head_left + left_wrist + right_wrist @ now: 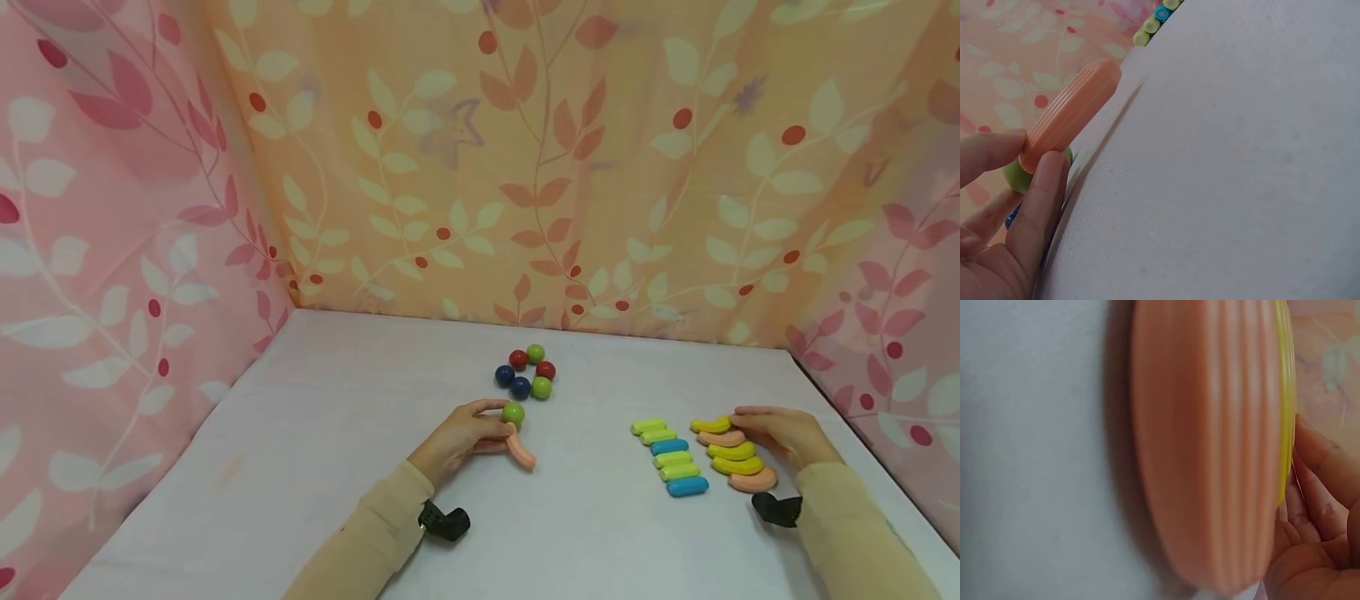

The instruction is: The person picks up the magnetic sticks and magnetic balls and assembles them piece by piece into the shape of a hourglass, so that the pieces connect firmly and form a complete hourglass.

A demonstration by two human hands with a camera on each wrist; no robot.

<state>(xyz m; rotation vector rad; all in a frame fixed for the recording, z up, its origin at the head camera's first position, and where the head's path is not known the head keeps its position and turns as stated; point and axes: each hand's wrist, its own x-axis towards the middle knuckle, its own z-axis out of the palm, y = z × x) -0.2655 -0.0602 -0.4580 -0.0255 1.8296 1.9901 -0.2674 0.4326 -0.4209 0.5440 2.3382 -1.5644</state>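
Note:
My left hand (471, 433) pinches one end of an orange, ridged, banana-shaped piece (1072, 115) between thumb and finger, the free end pointing away from the palm. Just beyond the fingertips is a green ball (513, 413), with another finger right at its side; the left wrist view shows it partly hidden behind the orange piece. At the right, my right hand (787, 433) has its fingertips at the right end of the farthest yellow toy banana (711, 425). Nearer pieces hide those fingertips in the right wrist view, so I cannot tell whether they grip it.
A ring of red, green and dark blue balls (520, 388) sits toward the back. Several yellow-green and blue sticks (669, 447) form a column beside a column of yellow and orange banana shapes (737, 467). Floral curtains (540, 167) enclose the white table (337, 375).

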